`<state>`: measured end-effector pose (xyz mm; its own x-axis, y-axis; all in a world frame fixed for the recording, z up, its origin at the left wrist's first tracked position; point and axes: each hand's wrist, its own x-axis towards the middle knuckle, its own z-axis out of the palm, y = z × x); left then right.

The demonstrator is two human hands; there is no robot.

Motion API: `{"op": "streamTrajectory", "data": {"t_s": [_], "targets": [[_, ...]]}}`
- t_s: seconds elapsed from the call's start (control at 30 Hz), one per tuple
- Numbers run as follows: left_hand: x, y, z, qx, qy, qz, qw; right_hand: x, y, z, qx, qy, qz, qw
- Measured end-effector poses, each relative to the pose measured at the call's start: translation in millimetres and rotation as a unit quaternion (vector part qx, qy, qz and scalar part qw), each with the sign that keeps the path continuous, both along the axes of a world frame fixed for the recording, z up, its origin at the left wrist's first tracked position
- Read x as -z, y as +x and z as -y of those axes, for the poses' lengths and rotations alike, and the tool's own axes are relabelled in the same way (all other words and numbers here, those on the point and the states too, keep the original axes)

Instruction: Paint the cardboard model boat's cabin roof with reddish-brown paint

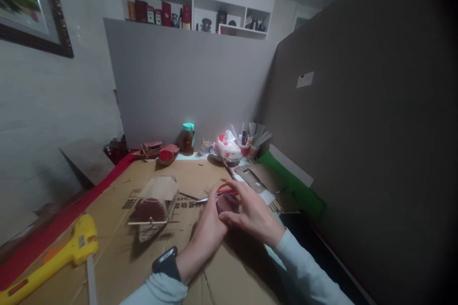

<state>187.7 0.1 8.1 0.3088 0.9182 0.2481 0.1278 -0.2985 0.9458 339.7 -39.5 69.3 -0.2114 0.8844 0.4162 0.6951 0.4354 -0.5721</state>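
Note:
My left hand (211, 219) and my right hand (252, 209) meet over the cardboard, fingers curled round a small, dark reddish-brown round piece (228, 203). Its exact kind is not clear. Just beyond the fingers show red-handled scissors (201, 201), blades pointing left; my hands partly cover them, and I cannot tell whether a finger touches them. To the left of my hands stands a model boat (159, 188) made of cardboard, with a curved tan roof over a dark red ridged end. A thin stick (153, 222) lies across its near part.
A yellow hot glue gun (84, 240) lies at the left front on the cardboard sheet (118, 248). Two small red-topped boats (168, 153), a green-lidded jar (188, 139) and a tissue pack (228, 147) stand along the back. Corrugated cardboard pieces (266, 176) lie at right.

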Motion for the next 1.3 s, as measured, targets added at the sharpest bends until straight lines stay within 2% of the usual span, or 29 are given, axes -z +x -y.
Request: {"op": "streamTrajectory", "data": {"t_s": [0.1,0.23,0.37,0.63,0.77,0.9,1.1,1.3], "targets": [[-5.8,0.5,2.3,-0.005,0.005,-0.004,1.000,0.6,0.4,-2.1,0.000,-0.007,0.004,1.000],[-16.9,0.1,6.1,-0.002,0.006,-0.011,1.000,-2.1,5.4,-3.5,-0.040,-0.013,-0.005,0.999],[-16.4,-1.6,6.6,-0.003,0.004,-0.015,1.000,-5.7,7.0,-2.6,-0.075,-0.023,-0.016,0.997],[-14.1,-0.9,5.4,0.000,0.018,-0.009,1.000,-1.5,-2.5,-2.3,0.017,-0.014,-0.017,1.000],[-14.2,-0.3,4.0,-0.005,0.006,-0.017,1.000,-7.1,-3.4,0.1,-0.002,-0.015,-0.052,0.999],[-16.2,-2.6,5.0,-0.002,-0.017,-0.039,0.999,-19.5,1.0,1.9,-0.015,-0.022,-0.137,0.990],[-19.3,-2.9,8.0,0.024,0.001,-0.012,1.000,-29.0,18.4,22.2,0.076,-0.068,-0.264,0.959],[-22.8,-4.7,1.9,0.006,0.015,-0.018,1.000,-14.4,25.8,66.0,0.148,-0.099,-0.260,0.949]]}}
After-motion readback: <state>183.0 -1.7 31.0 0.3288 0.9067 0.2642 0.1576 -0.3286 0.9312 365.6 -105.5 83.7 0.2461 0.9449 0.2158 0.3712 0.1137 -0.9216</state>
